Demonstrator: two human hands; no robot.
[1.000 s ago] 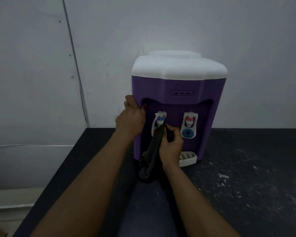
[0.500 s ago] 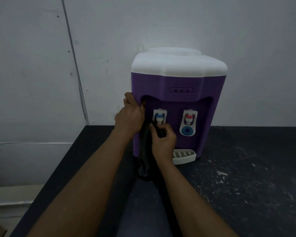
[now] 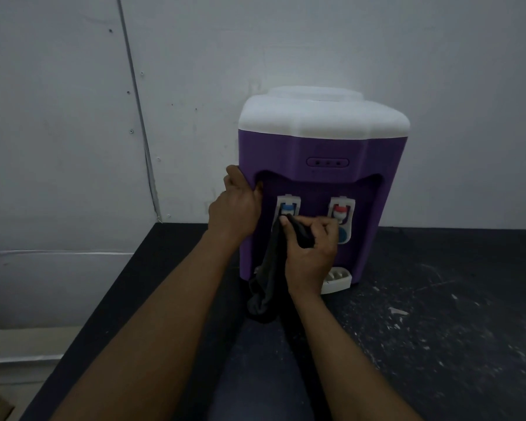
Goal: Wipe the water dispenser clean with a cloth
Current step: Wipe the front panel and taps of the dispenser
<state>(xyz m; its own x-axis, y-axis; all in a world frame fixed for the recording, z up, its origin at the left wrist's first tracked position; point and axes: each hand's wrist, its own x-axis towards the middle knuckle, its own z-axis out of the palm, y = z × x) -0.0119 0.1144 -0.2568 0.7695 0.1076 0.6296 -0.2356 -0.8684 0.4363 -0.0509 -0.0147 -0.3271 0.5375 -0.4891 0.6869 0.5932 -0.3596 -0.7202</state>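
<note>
Where the grey wall (image 3: 58, 147) meets the black table (image 3: 170, 253) on the left, a thin dark seam (image 3: 137, 117) runs down the wall to the table's back corner. Just right of it the left hand (image 3: 234, 208) grips the left front edge of the water dispenser (image 3: 322, 144), with its fingers curled round the purple side and its thumb hooked at the rim of the tap recess. The dispenser stands upright at the back of the table, close to the wall, under its white top (image 3: 322, 117). A dark cloth (image 3: 269, 268) hangs down in front of the recess, its lower end bunched on the table. Its upper end sits just under the blue tap (image 3: 288, 208), pinched in the curled fingers of the right hand (image 3: 312, 256). Further right are the red tap (image 3: 341, 211) and, below it, the white drip tray (image 3: 337, 279), partly hidden by the right wrist. Pale scuffs fleck the table's right part
</note>
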